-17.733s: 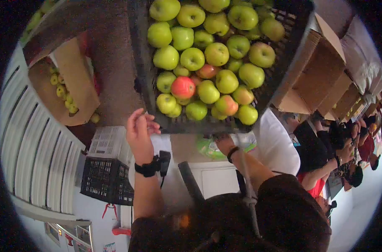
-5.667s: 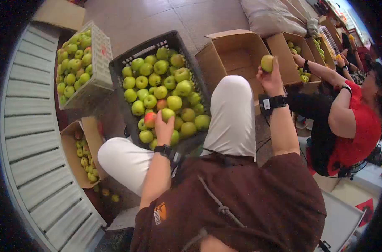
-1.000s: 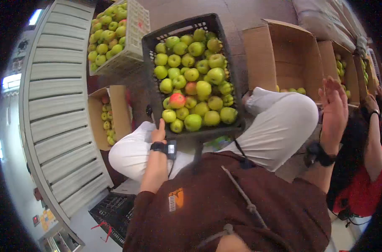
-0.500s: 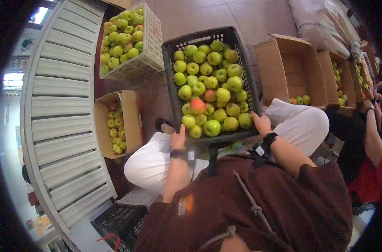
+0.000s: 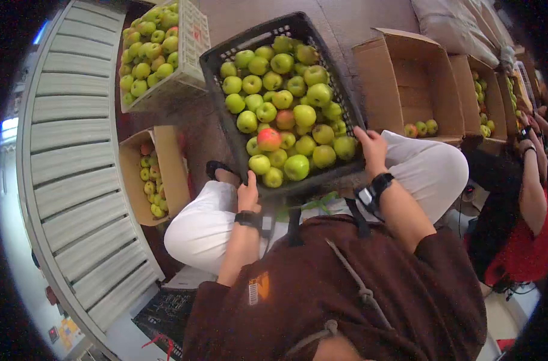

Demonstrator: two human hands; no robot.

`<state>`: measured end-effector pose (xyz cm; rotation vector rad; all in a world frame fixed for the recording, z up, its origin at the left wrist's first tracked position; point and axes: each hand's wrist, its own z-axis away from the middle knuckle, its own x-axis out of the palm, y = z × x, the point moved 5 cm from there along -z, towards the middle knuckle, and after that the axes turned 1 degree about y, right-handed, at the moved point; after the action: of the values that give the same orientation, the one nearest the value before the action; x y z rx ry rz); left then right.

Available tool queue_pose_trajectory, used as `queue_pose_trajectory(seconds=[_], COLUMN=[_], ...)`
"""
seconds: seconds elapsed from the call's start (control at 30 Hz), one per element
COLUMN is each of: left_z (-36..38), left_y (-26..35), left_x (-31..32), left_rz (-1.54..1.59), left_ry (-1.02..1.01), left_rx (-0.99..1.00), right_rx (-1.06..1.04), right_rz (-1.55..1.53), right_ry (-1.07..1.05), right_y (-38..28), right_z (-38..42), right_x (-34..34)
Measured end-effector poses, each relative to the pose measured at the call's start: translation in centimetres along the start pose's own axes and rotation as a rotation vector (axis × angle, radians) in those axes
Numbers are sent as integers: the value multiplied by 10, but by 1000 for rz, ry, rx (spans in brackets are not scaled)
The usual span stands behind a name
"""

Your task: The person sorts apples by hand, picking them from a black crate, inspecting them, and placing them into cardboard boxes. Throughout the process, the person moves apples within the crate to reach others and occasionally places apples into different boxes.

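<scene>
Located ahead of knees (image 5: 193,231), between white crate (image 5: 193,42) and cardboard box (image 5: 376,90): black crate (image 5: 310,180), heaped with apples (image 5: 282,98). Gripped at near corners with left hand (image 5: 248,195) and right hand (image 5: 372,149), both closed on rim. Share load evenly; hold level to retain top apples.

No text is reading clearly. An orange-and-white print (image 5: 259,289) is showing on the brown shirt (image 5: 322,271), its lettering blurring.
</scene>
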<state>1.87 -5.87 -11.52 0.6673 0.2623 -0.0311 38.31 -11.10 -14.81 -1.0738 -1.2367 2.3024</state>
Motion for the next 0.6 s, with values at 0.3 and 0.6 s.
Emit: queue_pose_trajectory(seconds=[0.3, 0.6], left_z=[-62, -33], left_y=[-69, 22], left_x=[62, 50], left_rz=[294, -252], left_ry=[-705, 250], left_rx=[170, 416], right_rx=[-140, -912], right_rz=[-106, 574], right_ry=[219, -772], right_y=[-52, -110], right_z=[-94, 122], right_x=[-19, 64])
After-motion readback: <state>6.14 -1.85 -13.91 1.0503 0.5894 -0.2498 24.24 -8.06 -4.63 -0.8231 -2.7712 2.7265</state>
